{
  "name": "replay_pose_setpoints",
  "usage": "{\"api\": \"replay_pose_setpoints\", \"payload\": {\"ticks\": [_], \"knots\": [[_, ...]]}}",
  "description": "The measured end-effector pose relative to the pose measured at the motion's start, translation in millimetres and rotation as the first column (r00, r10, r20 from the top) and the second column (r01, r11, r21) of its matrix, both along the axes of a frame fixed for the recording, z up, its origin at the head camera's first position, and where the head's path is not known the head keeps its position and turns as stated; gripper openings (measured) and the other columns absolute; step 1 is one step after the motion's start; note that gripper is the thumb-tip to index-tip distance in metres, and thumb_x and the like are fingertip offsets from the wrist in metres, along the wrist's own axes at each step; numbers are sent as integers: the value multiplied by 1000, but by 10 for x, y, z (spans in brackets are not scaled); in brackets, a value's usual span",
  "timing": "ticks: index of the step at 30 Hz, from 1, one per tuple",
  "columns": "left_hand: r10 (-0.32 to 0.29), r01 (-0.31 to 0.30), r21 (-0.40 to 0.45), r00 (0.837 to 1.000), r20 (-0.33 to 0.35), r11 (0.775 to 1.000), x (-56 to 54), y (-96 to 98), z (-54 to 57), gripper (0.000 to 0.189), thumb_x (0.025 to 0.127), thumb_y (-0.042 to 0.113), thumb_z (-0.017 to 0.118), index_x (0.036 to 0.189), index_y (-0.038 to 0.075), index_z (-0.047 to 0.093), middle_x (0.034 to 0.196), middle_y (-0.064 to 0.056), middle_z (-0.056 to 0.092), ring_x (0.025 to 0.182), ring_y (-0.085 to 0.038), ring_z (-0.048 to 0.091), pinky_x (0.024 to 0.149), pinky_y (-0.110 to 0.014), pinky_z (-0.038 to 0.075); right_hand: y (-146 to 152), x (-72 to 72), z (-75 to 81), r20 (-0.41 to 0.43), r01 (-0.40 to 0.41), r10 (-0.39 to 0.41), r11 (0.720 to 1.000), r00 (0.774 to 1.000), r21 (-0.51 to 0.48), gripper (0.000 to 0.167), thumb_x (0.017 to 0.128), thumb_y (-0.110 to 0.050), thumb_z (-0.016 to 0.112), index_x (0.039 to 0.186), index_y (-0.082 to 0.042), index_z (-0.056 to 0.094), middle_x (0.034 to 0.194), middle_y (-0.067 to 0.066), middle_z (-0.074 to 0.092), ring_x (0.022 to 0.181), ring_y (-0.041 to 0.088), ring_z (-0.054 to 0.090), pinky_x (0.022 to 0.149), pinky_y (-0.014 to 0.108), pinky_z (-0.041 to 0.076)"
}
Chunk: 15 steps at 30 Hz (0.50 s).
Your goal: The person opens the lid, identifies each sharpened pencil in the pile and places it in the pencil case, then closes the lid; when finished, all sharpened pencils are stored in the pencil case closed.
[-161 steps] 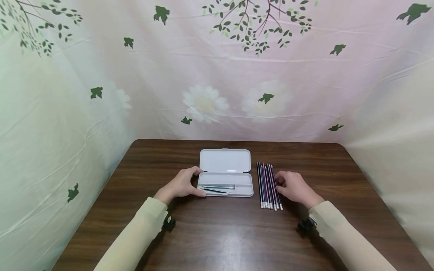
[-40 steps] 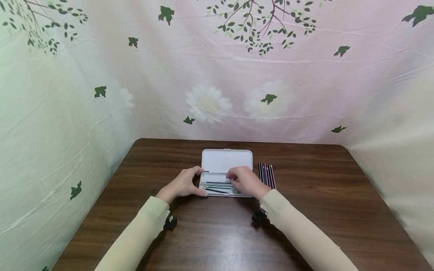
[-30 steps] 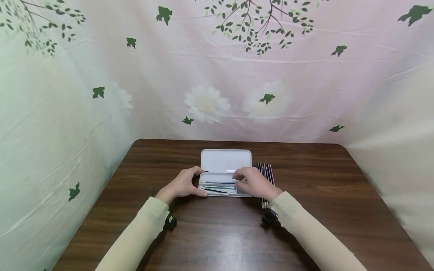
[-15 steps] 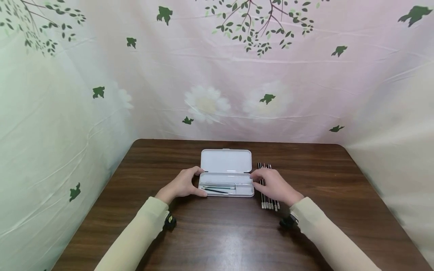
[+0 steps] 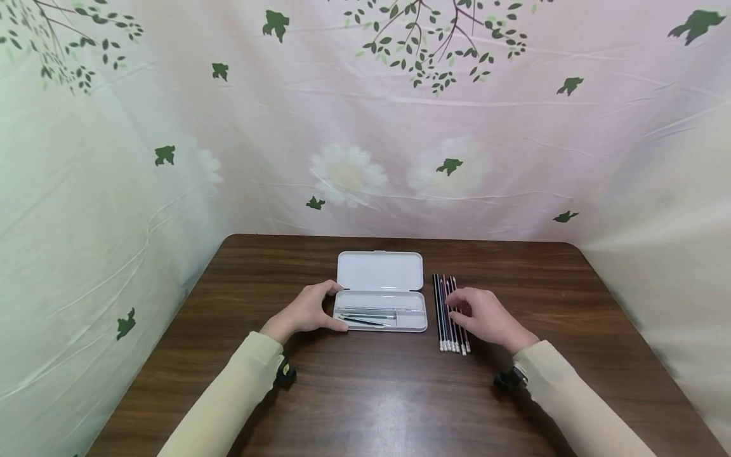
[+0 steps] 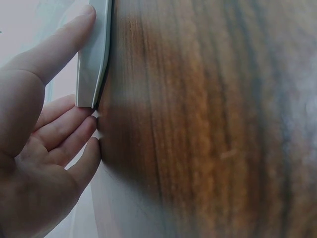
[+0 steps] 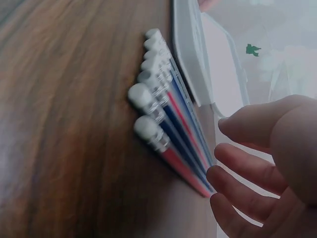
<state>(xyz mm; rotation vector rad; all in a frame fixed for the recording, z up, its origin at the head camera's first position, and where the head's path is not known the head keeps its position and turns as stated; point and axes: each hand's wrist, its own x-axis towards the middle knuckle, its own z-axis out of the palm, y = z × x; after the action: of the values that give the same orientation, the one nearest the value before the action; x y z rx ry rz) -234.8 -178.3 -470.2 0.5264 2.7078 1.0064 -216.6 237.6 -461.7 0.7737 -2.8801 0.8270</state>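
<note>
Pencils (image 5: 450,331) lie loose on the table (image 5: 377,393) in a close row, just beyond the right end of the open case (image 5: 410,301) and a little apart from it. Their long axis runs nearly straight away from us, erasers (image 7: 146,128) toward our side. From our right hand (image 5: 484,315) they lie to the left, and that hand is far the nearer one: it hangs over the right-hand edge of the row, thumb and fingers bent but parted, with nothing between them that we can see. Whether any fingertip touches wood we cannot tell.

Our left hand (image 5: 308,309) is across on the other side of the case, thumb at the front left corner and fingers at the left end, curved loosely about it.

We judge that the next move turns on the crossing of two axes. The case is long from left to right, and the pencils inside (image 5: 368,316) lie roughly that way, while the row points fore and aft. Any pencil we take up would likely need about a quarter turn on its way left.
</note>
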Motion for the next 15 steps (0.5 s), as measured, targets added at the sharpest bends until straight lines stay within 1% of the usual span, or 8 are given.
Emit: {"api": "replay_pose_setpoints", "payload": {"ticks": [3, 8, 11, 15], "knots": [[2, -2, 1, 1000, 4, 1000, 0, 1, -2, 89, 69, 42, 100, 140, 7, 60, 138, -11, 63, 131, -26, 56, 114, -48, 44, 35, 9, -27, 8, 5, -5, 1000, 1000, 9, 19, 92, -7, 79, 111, -6, 76, 106, 5, 76, 96, 20, 70, 87, 48, 59], [2, -2, 2, 1000, 2, 1000, 1, 0, -5, 89, 70, 42, 100, 140, 7, 59, 138, -11, 63, 131, -26, 56, 114, -48, 44, 70, 17, -50, -27, 12, -12, 1000, 1000, 11, 19, 90, -4, 80, 109, -5, 75, 103, 6, 76, 92, 20, 71, 83, 46, 59], [2, -2, -2, 1000, -3, 1000, 2, -5, -13, 89, 70, 43, 100, 140, 7, 59, 139, -11, 63, 132, -26, 56, 114, -48, 44, 87, 16, -52, -34, 23, -22, 1000, 999, 4, 21, 89, -3, 80, 109, -3, 75, 102, 8, 75, 90, 20, 71, 81, 46, 59], [3, -3, -10, 1000, -3, 1000, 4, -10, -23, 90, 70, 45, 99, 141, 8, 59, 139, -11, 63, 133, -26, 56, 114, -48, 44, 112, 11, -62, -20, 36, -35, 999, 999, 6, 23, 88, 0, 80, 110, 0, 73, 103, 11, 73, 88, 21, 71, 79, 45, 60]]}}
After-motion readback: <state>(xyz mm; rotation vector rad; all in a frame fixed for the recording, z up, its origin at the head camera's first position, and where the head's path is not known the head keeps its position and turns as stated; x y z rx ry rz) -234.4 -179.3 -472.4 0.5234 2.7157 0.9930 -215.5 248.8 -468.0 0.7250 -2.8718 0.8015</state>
